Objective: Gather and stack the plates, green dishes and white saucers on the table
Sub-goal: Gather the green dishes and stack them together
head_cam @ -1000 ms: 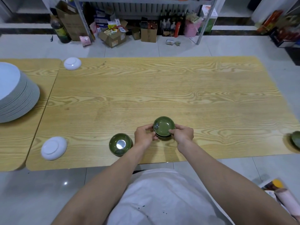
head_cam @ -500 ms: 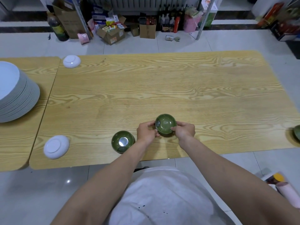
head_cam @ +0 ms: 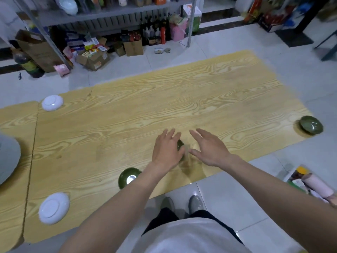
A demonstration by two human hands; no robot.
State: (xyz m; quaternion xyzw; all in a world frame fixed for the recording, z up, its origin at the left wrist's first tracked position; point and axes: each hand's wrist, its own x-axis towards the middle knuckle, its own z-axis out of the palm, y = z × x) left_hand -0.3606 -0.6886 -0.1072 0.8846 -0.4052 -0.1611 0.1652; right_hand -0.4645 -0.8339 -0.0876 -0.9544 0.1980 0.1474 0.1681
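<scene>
Fingers (head_cam: 200,134) of left hand (head_cam: 166,150) and right hand (head_cam: 209,148) are spread, holding nothing, the left partly covering a blurred green dish (head_cam: 180,144) on the table (head_cam: 182,99), so lifting straight clear before reaching the near dish (head_cam: 129,178) seems safest.

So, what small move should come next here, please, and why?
Probably the left hand should reach for the single round green dish by the near edge: that hand and the right hand look open, and the dish lies nearest the small green stack.
</scene>
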